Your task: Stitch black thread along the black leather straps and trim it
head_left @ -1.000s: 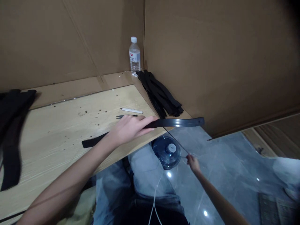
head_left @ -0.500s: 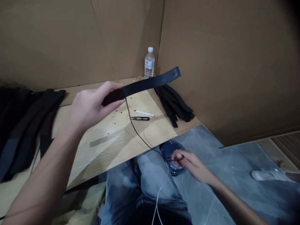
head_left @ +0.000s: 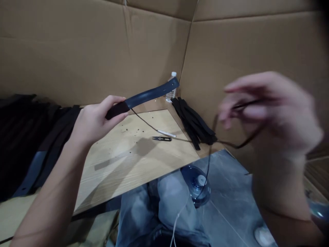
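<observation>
My left hand (head_left: pixel 95 120) is closed around a dark strap (head_left: pixel 151 94), thumb below and fingers above. Its smooth blue-black end has a small hole and points to the upper right. A thin dark cord (head_left: pixel 144 120) leaves the strap near my fingertips and sags across the table toward my right hand (head_left: pixel 277 109). That hand is raised at the right, slightly blurred, its fingers pinched on the cord. A loose length hangs down from it. Black thread snips (head_left: pixel 162 139) and a white pen-like stick (head_left: pixel 166 133) lie on the table beneath the cord.
Dark straps are heaped at the left (head_left: pixel 25 123), and a smaller bundle of black strips (head_left: pixel 192 123) lies at the table's right corner. A water bottle (head_left: pixel 171 94) stands behind the strap. Cardboard walls (head_left: pixel 102 51) enclose the table (head_left: pixel 123 164). A large blue jug (head_left: pixel 195 185) is beside my knee.
My right hand has risen from beside my knee to the upper right, drawing the cord with it. The strap stays in my left hand. The view has tilted up a little.
</observation>
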`<state>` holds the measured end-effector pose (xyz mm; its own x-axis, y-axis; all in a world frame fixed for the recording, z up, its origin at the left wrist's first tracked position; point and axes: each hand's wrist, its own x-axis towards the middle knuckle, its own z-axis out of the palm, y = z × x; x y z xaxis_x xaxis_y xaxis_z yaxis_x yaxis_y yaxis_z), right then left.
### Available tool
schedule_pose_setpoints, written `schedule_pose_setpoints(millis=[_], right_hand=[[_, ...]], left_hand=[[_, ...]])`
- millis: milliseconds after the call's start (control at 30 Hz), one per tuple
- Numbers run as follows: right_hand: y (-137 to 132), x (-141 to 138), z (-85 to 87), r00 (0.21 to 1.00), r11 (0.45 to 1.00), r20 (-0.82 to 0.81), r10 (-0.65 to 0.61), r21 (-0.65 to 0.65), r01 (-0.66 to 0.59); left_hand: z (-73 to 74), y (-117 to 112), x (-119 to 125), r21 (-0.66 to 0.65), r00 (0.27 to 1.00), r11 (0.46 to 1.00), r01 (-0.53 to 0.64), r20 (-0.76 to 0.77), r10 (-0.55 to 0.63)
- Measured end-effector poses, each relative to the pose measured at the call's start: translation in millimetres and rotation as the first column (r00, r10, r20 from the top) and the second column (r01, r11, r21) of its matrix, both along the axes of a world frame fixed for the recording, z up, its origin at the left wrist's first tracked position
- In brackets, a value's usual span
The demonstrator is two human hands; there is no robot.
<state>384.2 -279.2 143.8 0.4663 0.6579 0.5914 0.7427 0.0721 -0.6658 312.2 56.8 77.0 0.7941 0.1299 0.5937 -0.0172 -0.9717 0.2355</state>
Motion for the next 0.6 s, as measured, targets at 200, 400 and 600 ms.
schedule_pose_setpoints(millis=[200,400,600], right_hand=[[90.6,19.9,-9.3,0.944,0.927,0.105,0.313,-0.248,-0.280],[153.0,58.5,-41.6,0.730,0.957,0.678,-0.086,-0.147,0.250],[194.4,65.3,-76.7,0.852,0.868,0.499,0.156,-0.481,0.124]], left_hand=[[3.4,29.4,-21.4,0.033,0.998,0.998,-0.052,-0.024,0.053],[-7.6,40.2,-24.4,0.144,0.981,0.990,0.014,-0.196,0.015],[-28.7,38.6,-17.0,0.198,0.953,0.970,0.140,-0.293,-0.077]])
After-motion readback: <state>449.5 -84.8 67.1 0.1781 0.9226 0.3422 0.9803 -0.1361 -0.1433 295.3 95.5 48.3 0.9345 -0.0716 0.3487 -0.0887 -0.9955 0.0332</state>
